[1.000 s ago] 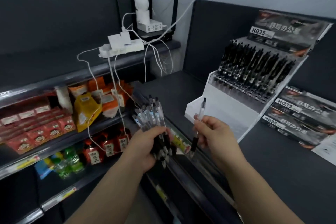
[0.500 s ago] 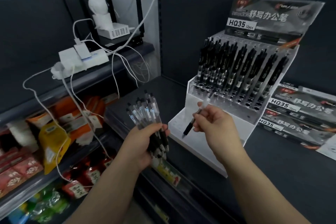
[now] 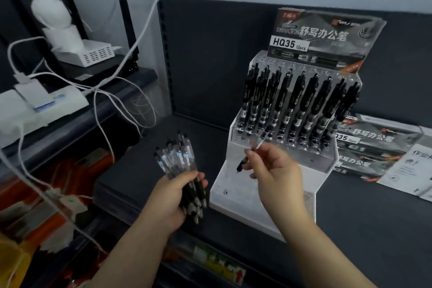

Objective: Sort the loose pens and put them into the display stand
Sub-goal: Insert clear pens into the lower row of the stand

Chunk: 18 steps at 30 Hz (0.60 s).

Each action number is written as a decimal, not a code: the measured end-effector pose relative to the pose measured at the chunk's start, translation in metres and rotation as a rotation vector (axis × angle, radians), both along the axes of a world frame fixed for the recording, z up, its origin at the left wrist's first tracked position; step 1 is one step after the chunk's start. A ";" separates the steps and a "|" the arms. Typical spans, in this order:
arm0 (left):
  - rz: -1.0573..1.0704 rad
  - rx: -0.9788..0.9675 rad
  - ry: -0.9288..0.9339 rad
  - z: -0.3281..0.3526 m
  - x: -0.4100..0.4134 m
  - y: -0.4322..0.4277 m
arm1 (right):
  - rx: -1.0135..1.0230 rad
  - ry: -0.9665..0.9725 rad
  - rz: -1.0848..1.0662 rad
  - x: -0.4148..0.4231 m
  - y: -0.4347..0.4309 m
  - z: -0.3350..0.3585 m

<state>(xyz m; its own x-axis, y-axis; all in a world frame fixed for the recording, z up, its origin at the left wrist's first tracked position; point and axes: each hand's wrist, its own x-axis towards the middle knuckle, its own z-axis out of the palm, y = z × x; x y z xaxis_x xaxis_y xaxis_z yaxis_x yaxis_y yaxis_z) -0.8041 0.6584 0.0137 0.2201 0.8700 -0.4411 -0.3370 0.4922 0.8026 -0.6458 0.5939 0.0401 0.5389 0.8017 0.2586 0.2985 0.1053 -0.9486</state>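
1. Pinched between thumb and fingertips of the right hand [image 3: 275, 173]: single pen [image 3: 241, 165], slanting tip-down (blurred) just before the display stand [image 3: 238, 192].
2. Gripped in the curled left hand [image 3: 170, 199], left of the stand: bundle of loose pens [image 3: 177, 159].
3. Upright in the stand's back row: stocked pens [image 3: 297, 105].
4. Flat, right of the stand: pen boxes [image 3: 364, 147].

left hand [image 3: 173, 196]: bare | right hand [image 3: 277, 172]: bare | forearms [image 3: 327, 245]: bare (to frame edge)

Black pens [image 3: 297, 100], white display stand [image 3: 243, 184]
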 end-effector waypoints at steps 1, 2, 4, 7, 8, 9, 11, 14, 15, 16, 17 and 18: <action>-0.023 0.004 -0.005 0.000 -0.002 0.007 | -0.007 0.008 -0.021 -0.004 0.004 0.000; -0.047 0.009 -0.012 0.000 -0.003 0.012 | -0.015 0.014 -0.040 -0.007 0.008 0.000; -0.096 0.019 -0.022 -0.001 -0.007 0.021 | -0.047 -0.003 -0.085 -0.014 0.016 -0.003; -0.175 0.027 -0.018 -0.004 -0.012 0.032 | -0.108 -0.075 -0.154 -0.024 0.023 -0.009; -0.202 0.030 -0.016 -0.005 -0.013 0.035 | -0.131 -0.107 -0.176 -0.028 0.024 -0.010; -0.226 0.029 -0.015 -0.006 -0.014 0.037 | -0.159 -0.142 -0.196 -0.031 0.026 -0.010; -0.269 0.020 -0.016 -0.009 -0.014 0.040 | -0.231 -0.199 -0.232 -0.035 0.029 -0.010; -0.345 0.018 -0.017 -0.009 -0.015 0.041 | -0.309 -0.269 -0.254 -0.039 0.034 -0.010; -0.368 0.022 -0.015 -0.008 -0.015 0.042 | -0.321 -0.288 -0.262 -0.040 0.036 -0.010; -0.388 0.030 -0.011 -0.007 -0.015 0.043 | -0.329 -0.298 -0.272 -0.041 0.036 -0.010; -0.404 0.036 -0.007 -0.007 -0.016 0.045 | -0.332 -0.305 -0.281 -0.042 0.037 -0.010; -0.416 0.041 -0.005 -0.006 -0.016 0.047 | -0.334 -0.314 -0.288 -0.042 0.036 -0.011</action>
